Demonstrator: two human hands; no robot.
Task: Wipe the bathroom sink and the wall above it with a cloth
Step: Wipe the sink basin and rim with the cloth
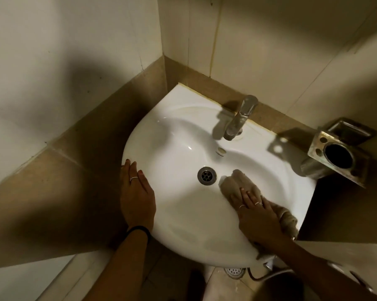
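A white ceramic sink (174,135) fills the middle of the head view, set into a corner of tiled wall (270,40). A beige cloth (233,184) lies inside the bowl, just right of the metal drain (206,175). My right hand (257,216) presses flat on the cloth, fingers pointing toward the drain; more of the cloth bunches under the wrist at the bowl's right rim. My left hand (136,194) rests palm down on the sink's left rim, fingers spread, holding nothing.
A chrome tap (239,119) stands at the back of the sink. A metal toothbrush holder (337,155) with a soap dish juts from the right wall. A floor drain (235,272) and a hose show below the sink.
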